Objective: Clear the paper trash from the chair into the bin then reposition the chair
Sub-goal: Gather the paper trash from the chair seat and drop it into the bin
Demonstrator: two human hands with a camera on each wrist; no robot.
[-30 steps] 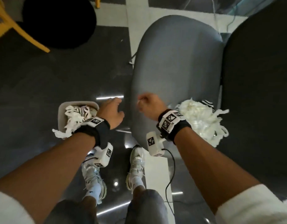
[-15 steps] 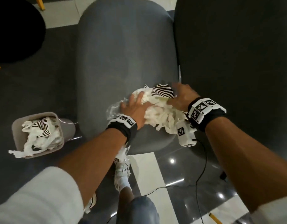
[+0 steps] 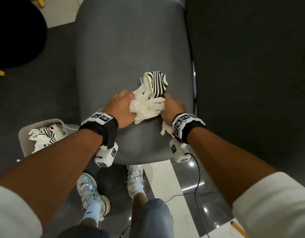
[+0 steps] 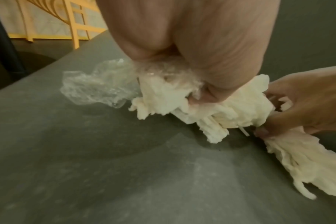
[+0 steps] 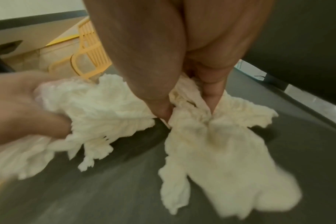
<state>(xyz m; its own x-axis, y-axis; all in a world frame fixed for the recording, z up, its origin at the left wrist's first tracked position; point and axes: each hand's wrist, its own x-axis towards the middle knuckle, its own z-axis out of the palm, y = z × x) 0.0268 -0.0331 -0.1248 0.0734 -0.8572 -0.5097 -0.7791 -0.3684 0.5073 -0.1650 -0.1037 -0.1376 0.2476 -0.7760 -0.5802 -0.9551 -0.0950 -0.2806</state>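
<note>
A heap of white shredded paper point(image 3: 146, 105) with a black-and-white striped piece point(image 3: 157, 82) lies near the front of the grey chair seat point(image 3: 127, 48). My left hand point(image 3: 121, 107) grips the heap from its left side, fingers curled into the white paper point(image 4: 182, 97) and a crumpled clear plastic scrap point(image 4: 94, 89). My right hand point(image 3: 172, 107) grips it from the right, thumb and fingers pinching the paper point(image 5: 201, 121). A loose tail of paper point(image 3: 165, 129) hangs under my right wrist. The grey bin point(image 3: 23, 134) stands on the floor at the left, holding more paper.
A black panel point(image 3: 251, 74) rises right of the chair. A round black table top point(image 3: 16, 31) fills the upper left, with yellow chairs point(image 5: 90, 51) beyond. My feet in white shoes point(image 3: 91, 191) stand at the chair's front edge, and a black cable point(image 3: 198, 177) trails over the glossy floor.
A second ago my hands were by the bin and the seat's front edge. They moved onto the heap and closed in from both sides, squeezing it together.
</note>
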